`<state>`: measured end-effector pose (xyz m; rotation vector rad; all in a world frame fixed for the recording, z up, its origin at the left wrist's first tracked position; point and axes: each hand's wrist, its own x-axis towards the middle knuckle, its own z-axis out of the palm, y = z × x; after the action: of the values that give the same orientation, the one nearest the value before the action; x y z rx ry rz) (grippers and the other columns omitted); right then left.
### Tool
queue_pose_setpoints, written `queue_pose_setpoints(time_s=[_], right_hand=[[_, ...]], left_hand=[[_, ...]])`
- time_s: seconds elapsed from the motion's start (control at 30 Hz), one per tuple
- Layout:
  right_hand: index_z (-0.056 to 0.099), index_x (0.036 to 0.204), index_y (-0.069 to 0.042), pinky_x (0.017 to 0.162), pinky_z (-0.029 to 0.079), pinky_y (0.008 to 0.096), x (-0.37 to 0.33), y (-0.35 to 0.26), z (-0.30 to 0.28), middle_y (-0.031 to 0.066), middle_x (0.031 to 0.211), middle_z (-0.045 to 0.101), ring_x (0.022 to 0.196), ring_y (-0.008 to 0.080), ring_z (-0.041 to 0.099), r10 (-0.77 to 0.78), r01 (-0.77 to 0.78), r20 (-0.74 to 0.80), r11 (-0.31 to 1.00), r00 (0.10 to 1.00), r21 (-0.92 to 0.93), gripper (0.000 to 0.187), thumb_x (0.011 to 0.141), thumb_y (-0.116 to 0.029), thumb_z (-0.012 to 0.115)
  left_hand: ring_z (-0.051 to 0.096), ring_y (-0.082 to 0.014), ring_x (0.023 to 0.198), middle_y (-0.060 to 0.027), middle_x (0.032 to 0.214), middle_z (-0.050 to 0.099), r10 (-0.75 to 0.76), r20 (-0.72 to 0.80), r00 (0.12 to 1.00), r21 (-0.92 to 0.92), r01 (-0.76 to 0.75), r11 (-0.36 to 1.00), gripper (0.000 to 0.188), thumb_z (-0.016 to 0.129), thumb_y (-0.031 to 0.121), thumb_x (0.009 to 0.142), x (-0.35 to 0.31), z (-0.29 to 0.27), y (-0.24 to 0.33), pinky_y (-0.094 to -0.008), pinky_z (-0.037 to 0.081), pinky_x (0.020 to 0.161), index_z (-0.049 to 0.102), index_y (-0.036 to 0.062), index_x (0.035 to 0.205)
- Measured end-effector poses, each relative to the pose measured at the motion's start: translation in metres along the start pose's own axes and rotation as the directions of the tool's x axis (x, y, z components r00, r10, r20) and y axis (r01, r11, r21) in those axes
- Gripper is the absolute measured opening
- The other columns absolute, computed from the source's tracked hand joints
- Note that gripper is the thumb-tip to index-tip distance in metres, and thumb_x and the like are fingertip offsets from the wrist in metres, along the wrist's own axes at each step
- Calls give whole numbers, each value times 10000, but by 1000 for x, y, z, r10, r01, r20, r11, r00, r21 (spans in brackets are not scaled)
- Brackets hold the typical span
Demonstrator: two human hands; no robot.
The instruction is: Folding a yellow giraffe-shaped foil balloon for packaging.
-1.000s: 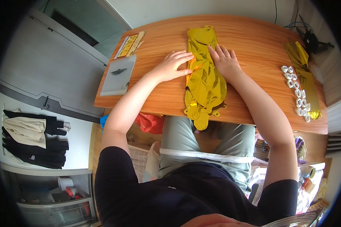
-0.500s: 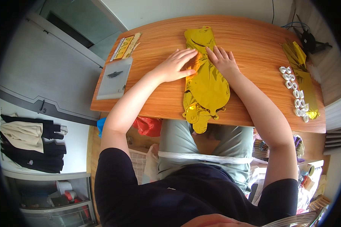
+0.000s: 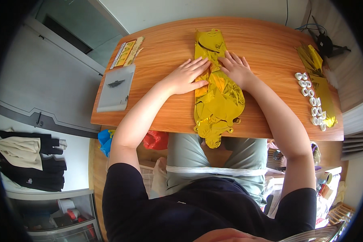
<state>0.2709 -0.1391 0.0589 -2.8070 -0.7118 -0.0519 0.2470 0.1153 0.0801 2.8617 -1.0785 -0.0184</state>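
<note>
A flat, uninflated gold foil balloon lies lengthwise down the middle of the wooden table. Its crumpled near end hangs over the front edge, above my lap. My left hand rests at the foil's left edge, fingers stretched out and the thumb tip on the foil. On the other side, my right hand lies palm down with its fingers spread, its fingertips on the foil's upper part. Neither hand grips anything. Whether a second foil sheet lies beneath cannot be made out.
Several small white rolls stand in rows at the right, beside more gold foil. To the left are a translucent plastic pouch with thin dark pieces on it and a flat packet with yellow parts. A black device sits at the far right.
Both hands have shifted slightly toward me. The foil between and below them is more wrinkled, and its near end hangs a little farther over the edge. The view has turned slightly.
</note>
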Motion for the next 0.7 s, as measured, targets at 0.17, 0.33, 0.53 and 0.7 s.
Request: queue_pose_setpoints(time_s=[0.17,0.33,0.53,0.7], right_hand=[[336,1590,-152,1257,152,537,0,-4,-18,163,1680,250,1576,308,172,-1,-3,119,1000,993,28,608,1023,-327,470],[226,1644,-199,1275,97,474,5,9,-13,181,1687,222,1577,314,165,24,-39,84,981,996,188,739,991,-337,542],[199,1645,-161,1259,195,474,7,15,-14,187,1631,345,1536,333,278,13,-25,40,953,999,301,890,890,-266,659],[231,1632,-124,1222,287,460,9,20,-10,195,1574,425,1487,344,366,-12,17,-16,926,1000,377,912,862,-280,694]], left_hand=[[196,-331,1564,-141,1688,236,24,-61,998,-85,-29,996,731,536,472,1025,-5,-3,-2,-497,161,1274,252,179,1631],[211,-354,1557,-126,1678,272,84,-81,993,-61,-89,994,691,555,489,1015,-2,-5,0,-528,172,1266,318,240,1614],[174,-358,1568,-113,1683,266,70,-32,997,-30,-71,997,743,540,607,987,-2,0,-3,-543,139,1267,323,270,1613],[109,-358,1580,-118,1701,208,45,-6,999,-59,-46,997,830,542,692,942,-1,1,1,-551,96,1269,298,283,1622]])
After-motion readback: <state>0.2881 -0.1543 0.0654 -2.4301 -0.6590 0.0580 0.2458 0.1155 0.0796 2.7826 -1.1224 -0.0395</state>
